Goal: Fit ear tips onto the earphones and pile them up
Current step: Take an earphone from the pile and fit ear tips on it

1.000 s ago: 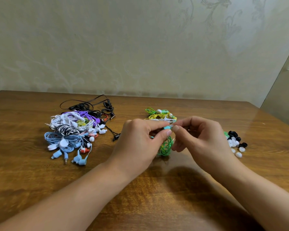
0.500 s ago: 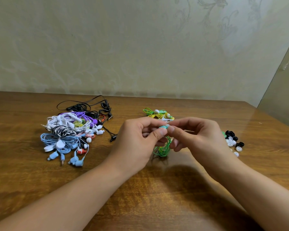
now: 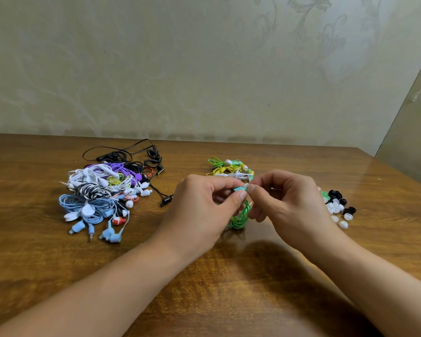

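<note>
My left hand (image 3: 204, 210) pinches a teal earbud (image 3: 238, 190) between thumb and forefinger, just above the table. Its coiled green cable (image 3: 241, 217) hangs below my fingers. My right hand (image 3: 289, 205) meets it from the right, fingertips pressed on a small white ear tip (image 3: 247, 185) at the earbud's end. Behind my hands lies a small pile of green and yellow earphones (image 3: 231, 167). Loose black and white ear tips (image 3: 338, 206) are scattered to the right of my right hand.
A large tangle of blue, white, purple, striped and black earphones (image 3: 102, 190) covers the left of the wooden table (image 3: 229, 276). A papered wall stands behind the table's far edge. The table's right edge runs diagonally at far right.
Both hands have stayed together on the teal earbud, with only small finger shifts. The green cable coil hangs a little differently below them.
</note>
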